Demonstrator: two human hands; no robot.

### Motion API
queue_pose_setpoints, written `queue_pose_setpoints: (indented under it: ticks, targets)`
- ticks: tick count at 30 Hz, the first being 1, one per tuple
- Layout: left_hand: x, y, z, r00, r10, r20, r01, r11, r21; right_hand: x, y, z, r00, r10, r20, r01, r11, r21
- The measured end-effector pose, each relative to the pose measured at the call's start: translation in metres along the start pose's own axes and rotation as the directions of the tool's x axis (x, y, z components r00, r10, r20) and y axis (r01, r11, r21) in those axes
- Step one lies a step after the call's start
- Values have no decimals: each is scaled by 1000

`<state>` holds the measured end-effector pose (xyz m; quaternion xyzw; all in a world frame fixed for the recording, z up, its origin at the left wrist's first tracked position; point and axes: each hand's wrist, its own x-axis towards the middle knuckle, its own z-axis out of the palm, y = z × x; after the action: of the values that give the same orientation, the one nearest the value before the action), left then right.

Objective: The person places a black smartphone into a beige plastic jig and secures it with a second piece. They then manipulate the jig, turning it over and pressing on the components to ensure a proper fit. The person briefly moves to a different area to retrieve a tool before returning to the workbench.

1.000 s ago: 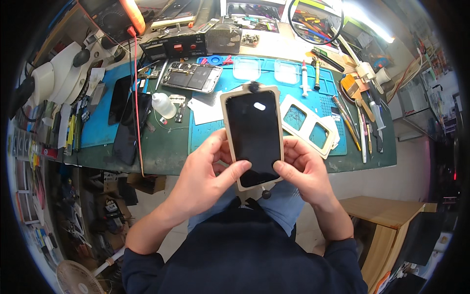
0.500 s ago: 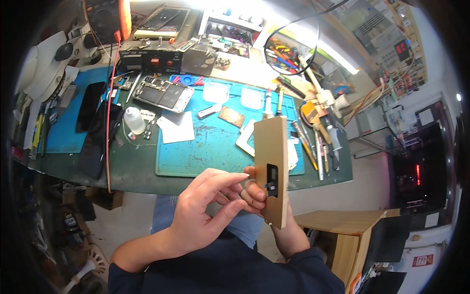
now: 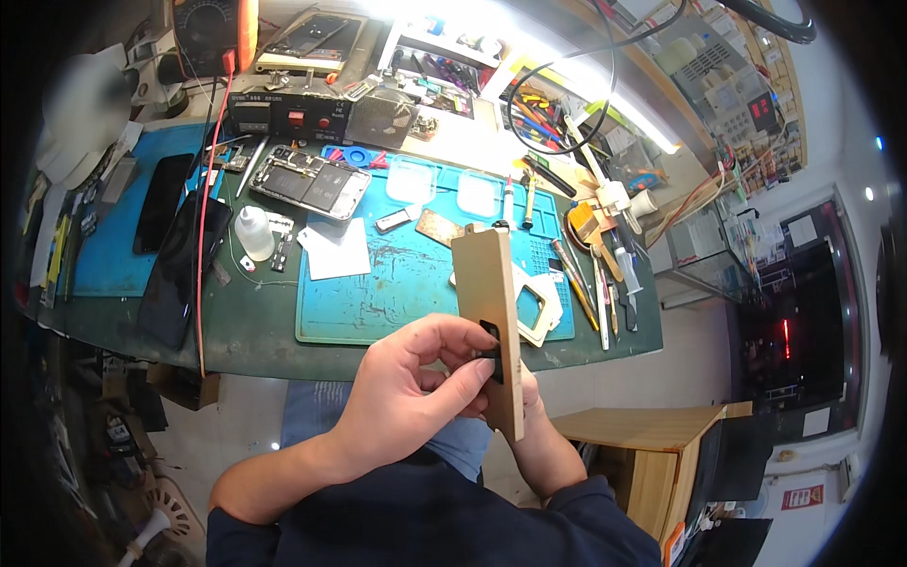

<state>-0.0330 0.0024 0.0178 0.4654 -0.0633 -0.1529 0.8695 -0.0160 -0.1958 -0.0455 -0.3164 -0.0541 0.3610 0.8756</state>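
A flat brown box (image 3: 482, 274), like a slim cardboard package, stands upright and nearly edge-on in front of me. My right hand (image 3: 532, 397) grips it from behind, its fingers mostly hidden by the box. Low on the box's left face is a dark cut-out (image 3: 489, 330). There my left hand (image 3: 402, 383) has its thumb and index finger pinched on a small black piece (image 3: 493, 352), largely covered by the fingertips. Whether that piece is loose or still attached to the box, I cannot tell.
Beyond the box, a blue repair mat (image 3: 368, 317) lies on the green bench. An opened phone (image 3: 312, 184), a white dropper bottle (image 3: 253, 233) and white cards (image 3: 335, 249) are at left. Brushes, pens and a syringe (image 3: 627, 267) lie at right. A wooden cabinet (image 3: 652, 425) stands low right.
My left hand has moved right, and its thumb and index finger have closed at the cut-out. The box has shifted left in view and turned more edge-on. Right-hand fingers beside the cut-out are now hidden.
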Motion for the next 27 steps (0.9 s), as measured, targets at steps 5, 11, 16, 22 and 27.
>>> queue_pose_setpoints:
  ticks: [5, 11, 16, 22, 27]
  targets:
    - [3, -2, -14, 993, 34, 112, -20, 992, -123, 6, -15, 22, 995, -74, 60, 83, 983, -163]
    - [3, -15, -36, 980, 143, 137, -128, 985, -111, 6, -28, 53, 988, -141, -63, 124, 969, -214]
    - [2, -9, -35, 980, 161, 113, -157, 987, -37, 0, -28, 56, 987, -136, -90, 115, 972, -205]
    - [2, -5, -30, 961, 222, 165, -231, 972, 42, 0, -27, 52, 969, -246, 28, 244, 931, -271]
    - [3, 4, -20, 987, 149, 52, -151, 988, 42, -2, -28, 54, 931, -366, 4, 335, 847, -413]
